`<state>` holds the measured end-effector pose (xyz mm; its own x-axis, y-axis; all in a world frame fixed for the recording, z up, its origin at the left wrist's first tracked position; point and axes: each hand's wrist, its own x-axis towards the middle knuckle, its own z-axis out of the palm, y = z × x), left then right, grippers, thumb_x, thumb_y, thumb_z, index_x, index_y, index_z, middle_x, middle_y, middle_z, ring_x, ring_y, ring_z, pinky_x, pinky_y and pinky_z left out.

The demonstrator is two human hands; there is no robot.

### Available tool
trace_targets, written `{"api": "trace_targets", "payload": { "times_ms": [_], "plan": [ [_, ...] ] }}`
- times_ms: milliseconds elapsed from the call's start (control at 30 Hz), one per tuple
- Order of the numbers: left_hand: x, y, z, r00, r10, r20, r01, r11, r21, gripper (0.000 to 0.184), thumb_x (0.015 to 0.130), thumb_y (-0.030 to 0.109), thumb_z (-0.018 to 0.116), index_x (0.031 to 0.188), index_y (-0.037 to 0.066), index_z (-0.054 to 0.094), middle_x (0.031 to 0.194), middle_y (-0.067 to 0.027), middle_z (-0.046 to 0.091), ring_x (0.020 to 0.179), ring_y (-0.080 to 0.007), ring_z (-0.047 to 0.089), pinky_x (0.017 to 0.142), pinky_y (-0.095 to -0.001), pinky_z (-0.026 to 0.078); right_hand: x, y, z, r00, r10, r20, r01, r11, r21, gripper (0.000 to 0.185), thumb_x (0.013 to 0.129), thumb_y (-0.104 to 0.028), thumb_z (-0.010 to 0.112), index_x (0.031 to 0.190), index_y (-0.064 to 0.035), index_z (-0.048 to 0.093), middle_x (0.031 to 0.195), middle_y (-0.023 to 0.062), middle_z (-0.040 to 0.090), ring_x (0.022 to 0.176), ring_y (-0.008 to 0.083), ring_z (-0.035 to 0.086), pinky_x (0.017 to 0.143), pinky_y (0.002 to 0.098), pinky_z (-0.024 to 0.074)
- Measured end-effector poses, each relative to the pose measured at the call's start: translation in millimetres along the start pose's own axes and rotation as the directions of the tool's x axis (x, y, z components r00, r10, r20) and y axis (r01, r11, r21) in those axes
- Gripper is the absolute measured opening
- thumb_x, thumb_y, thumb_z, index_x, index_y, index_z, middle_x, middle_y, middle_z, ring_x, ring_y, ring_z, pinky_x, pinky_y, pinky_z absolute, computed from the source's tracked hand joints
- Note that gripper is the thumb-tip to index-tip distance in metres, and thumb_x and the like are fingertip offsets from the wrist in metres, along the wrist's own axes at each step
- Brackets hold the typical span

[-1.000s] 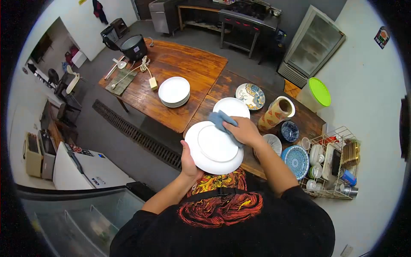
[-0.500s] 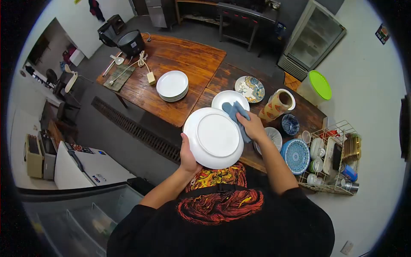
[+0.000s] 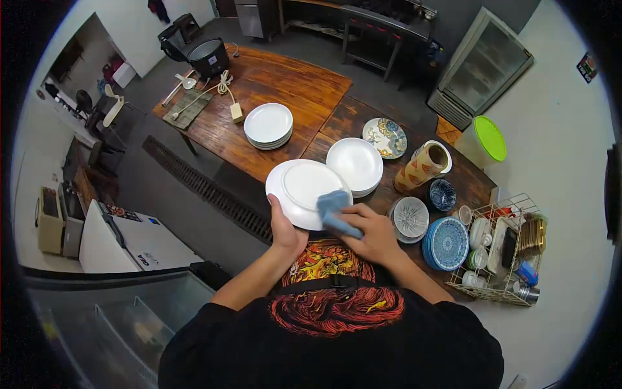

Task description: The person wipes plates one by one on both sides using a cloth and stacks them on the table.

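A white plate [image 3: 301, 188], its underside facing up, is tilted in front of my chest. My left hand [image 3: 285, 223] grips its lower left rim, thumb on top. My right hand [image 3: 372, 236] is closed on a blue-grey cloth [image 3: 332, 209], which lies against the right part of the plate's underside. Just beyond, a stack of white plates [image 3: 354, 163] rests on the wooden table [image 3: 337, 124]. Another white stack [image 3: 268, 123] sits farther left. A patterned plate [image 3: 385, 138] lies behind the nearer stack.
Rolls [image 3: 424, 165], a dark bowl [image 3: 442, 194], glass bowls [image 3: 410, 217] and blue patterned plates [image 3: 447, 243] stand on the right. Beyond them are a wire dish rack [image 3: 492, 295] and a green-lidded bin [image 3: 490, 139]. A black pot [image 3: 208, 58] and power strip [image 3: 236, 113] sit at left.
The cloth and my right hand have moved from the plate's upper right edge down onto its underside. The held plate has tilted and shifted slightly left, uncovering more of the stack behind.
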<state>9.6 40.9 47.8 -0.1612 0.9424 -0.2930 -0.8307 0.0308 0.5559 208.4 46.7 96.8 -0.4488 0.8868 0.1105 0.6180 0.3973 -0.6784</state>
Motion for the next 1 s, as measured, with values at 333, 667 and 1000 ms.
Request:
{"api": "trace_targets", "payload": {
  "times_ms": [333, 667, 1000],
  "plan": [
    [-8, -4, 2, 0.997, -0.072, -0.001, 0.071, 0.987, 0.146, 0.075, 0.100, 0.062, 0.022, 0.150, 0.006, 0.028, 0.144, -0.0175, 0.046, 0.126, -0.0292, 0.052, 0.103, -0.0395, 0.046, 89, 58, 20, 0.989, 0.150, -0.004, -0.148, 0.967, -0.209, 0.032, 0.085, -0.031, 0.058, 0.114, -0.0227, 0.070, 0.117, -0.0017, 0.068, 0.096, 0.0271, 0.065, 0.078, 0.0371, 0.0509],
    [-11, -4, -1, 0.998, -0.066, -0.025, 0.068, 0.995, 0.076, 0.076, 0.100, 0.063, 0.021, 0.150, 0.006, 0.029, 0.143, -0.0187, 0.047, 0.123, -0.0297, 0.055, 0.099, -0.0375, 0.050, 73, 22, -20, 0.972, 0.222, -0.071, -0.227, 0.970, -0.081, 0.034, 0.084, -0.029, 0.061, 0.114, -0.0158, 0.070, 0.112, 0.0038, 0.069, 0.090, 0.0315, 0.065, 0.076, 0.0382, 0.0501],
    [-5, -8, -14, 0.997, -0.070, 0.028, 0.063, 0.980, 0.189, 0.076, 0.100, 0.064, 0.019, 0.148, 0.006, 0.031, 0.141, -0.0191, 0.050, 0.121, -0.0286, 0.056, 0.097, -0.0375, 0.051, 89, 35, 46, 0.995, -0.073, 0.069, 0.077, 0.995, -0.056, 0.038, 0.090, -0.033, 0.055, 0.126, -0.0260, 0.065, 0.128, -0.0005, 0.063, 0.103, 0.0289, 0.063, 0.082, 0.0382, 0.0507]
  ]
}}
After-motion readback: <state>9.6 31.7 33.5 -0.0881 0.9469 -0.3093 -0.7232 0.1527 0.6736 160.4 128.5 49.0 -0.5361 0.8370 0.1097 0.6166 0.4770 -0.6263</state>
